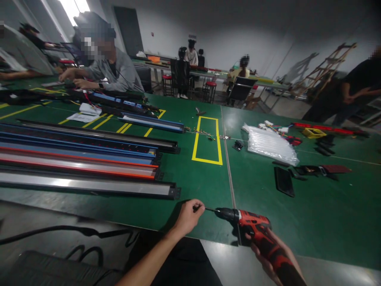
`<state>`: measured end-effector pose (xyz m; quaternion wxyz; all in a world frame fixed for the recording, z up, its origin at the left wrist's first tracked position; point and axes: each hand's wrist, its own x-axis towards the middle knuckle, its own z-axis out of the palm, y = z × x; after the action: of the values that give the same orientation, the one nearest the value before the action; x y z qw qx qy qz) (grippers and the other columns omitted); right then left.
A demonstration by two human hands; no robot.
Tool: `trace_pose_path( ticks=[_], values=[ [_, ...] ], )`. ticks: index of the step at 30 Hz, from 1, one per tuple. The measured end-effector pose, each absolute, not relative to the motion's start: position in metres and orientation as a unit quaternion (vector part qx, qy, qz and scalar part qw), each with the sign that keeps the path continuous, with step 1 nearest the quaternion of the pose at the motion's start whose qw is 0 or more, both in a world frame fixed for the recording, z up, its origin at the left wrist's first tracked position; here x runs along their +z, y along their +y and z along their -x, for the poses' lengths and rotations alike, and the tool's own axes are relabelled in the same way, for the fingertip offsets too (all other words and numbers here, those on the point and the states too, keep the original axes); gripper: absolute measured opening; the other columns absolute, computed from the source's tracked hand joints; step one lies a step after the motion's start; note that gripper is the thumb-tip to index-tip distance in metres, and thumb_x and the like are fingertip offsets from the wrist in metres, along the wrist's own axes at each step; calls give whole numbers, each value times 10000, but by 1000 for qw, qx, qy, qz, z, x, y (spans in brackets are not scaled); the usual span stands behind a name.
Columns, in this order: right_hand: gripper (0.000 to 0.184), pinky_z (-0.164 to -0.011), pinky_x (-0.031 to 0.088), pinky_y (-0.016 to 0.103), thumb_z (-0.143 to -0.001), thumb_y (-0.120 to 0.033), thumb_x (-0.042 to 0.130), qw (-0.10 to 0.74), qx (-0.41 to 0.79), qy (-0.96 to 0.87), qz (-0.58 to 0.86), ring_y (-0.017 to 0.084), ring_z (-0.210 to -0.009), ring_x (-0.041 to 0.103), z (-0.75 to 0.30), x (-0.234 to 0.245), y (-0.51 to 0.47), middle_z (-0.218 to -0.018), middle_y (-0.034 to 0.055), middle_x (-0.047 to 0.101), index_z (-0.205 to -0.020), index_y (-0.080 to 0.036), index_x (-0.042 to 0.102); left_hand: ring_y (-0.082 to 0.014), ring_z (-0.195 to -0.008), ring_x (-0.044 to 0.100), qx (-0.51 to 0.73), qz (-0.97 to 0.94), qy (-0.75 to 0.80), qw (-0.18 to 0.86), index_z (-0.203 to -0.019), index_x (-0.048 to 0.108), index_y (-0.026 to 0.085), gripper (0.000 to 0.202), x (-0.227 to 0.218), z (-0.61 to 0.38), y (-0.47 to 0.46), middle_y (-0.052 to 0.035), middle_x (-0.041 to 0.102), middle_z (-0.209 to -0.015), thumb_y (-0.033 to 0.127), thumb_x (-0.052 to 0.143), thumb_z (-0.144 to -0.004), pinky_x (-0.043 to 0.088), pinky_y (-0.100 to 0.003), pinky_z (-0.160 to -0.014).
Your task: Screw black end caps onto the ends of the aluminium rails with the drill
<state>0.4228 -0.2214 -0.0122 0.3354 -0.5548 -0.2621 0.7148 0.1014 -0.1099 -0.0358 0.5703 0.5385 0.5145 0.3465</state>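
My right hand (269, 260) is wrapped round the grip of a red and black cordless drill (256, 228), held level over the near edge of the green table (202, 186). Its thin bit (210, 209) points left. My left hand (189, 216) is closed in a pinch at the tip of that bit; whatever small thing sits between the fingers cannot be made out.
Several long black, blue and red rails (89, 159) lie side by side on the left. A yellow taped rectangle (207, 140) marks the middle. A clear plastic bag (270, 145), a black flat piece (284, 181) and small parts lie right. Other people work at far tables.
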Motion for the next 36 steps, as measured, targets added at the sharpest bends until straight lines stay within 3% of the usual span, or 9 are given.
trace_pose_path(
  ticks=[8,10,13,16,21,29,33,36],
  values=[
    [507,-586,591,280,-828,-503,658,367,817,-81,437,194,-761,693,-421,-19,-217,-971,137,716,-1156,-117,668,-60,-416,464,328,-519,519,595,-887,657,162,305,-38,-96,-110,10,607,-742,461,628,-831,316,-198,-417],
    [436,-528,569,253,-809,-456,689,386,818,-70,422,150,-631,644,-418,-21,-218,-882,98,698,-1095,-127,674,-57,-415,460,323,-513,515,606,-890,651,161,321,-37,-95,-110,14,601,-733,475,638,-825,318,-199,-424],
    [354,-419,476,180,-794,-422,728,412,826,-51,381,47,-421,435,-409,-18,-226,-713,8,605,-998,-140,665,-52,-410,442,319,-506,504,624,-894,644,156,346,-33,-92,-110,17,595,-726,492,651,-816,312,-204,-426],
    [341,-389,421,152,-788,-412,750,417,841,-35,342,27,-411,354,-395,-12,-241,-673,-33,530,-982,-149,652,-45,-415,448,311,-507,490,638,-904,639,150,343,-27,-89,-113,4,612,-775,483,652,-820,313,-208,-434],
    [379,-397,441,172,-788,-418,757,432,851,-29,298,29,-411,323,-369,-8,-263,-665,-58,500,-1054,-170,649,-36,-407,431,309,-503,495,638,-899,639,141,348,-19,-75,-121,12,596,-720,479,672,-823,297,-198,-435],
    [350,-481,514,215,-812,-393,730,425,864,-11,270,65,-481,486,-328,-15,-263,-713,-27,559,-1054,-147,668,-18,-385,388,337,-437,546,630,-887,637,126,517,-20,-40,-135,-4,619,-765,604,734,-717,257,-191,-385],
    [387,-551,573,276,-752,-366,747,395,880,25,262,165,-661,665,-326,-27,-263,-804,26,648,-1054,-136,677,-21,-371,390,336,-427,558,627,-877,642,125,536,-25,-33,-137,0,616,-749,609,756,-678,250,-191,-369],
    [413,-584,589,314,-743,-343,749,383,881,27,276,236,-807,715,-327,-34,-264,-897,73,695,-1090,-128,684,-19,-365,401,326,-449,549,626,-876,634,126,481,-29,-30,-137,1,612,-766,571,730,-723,255,-190,-367]
  ],
)
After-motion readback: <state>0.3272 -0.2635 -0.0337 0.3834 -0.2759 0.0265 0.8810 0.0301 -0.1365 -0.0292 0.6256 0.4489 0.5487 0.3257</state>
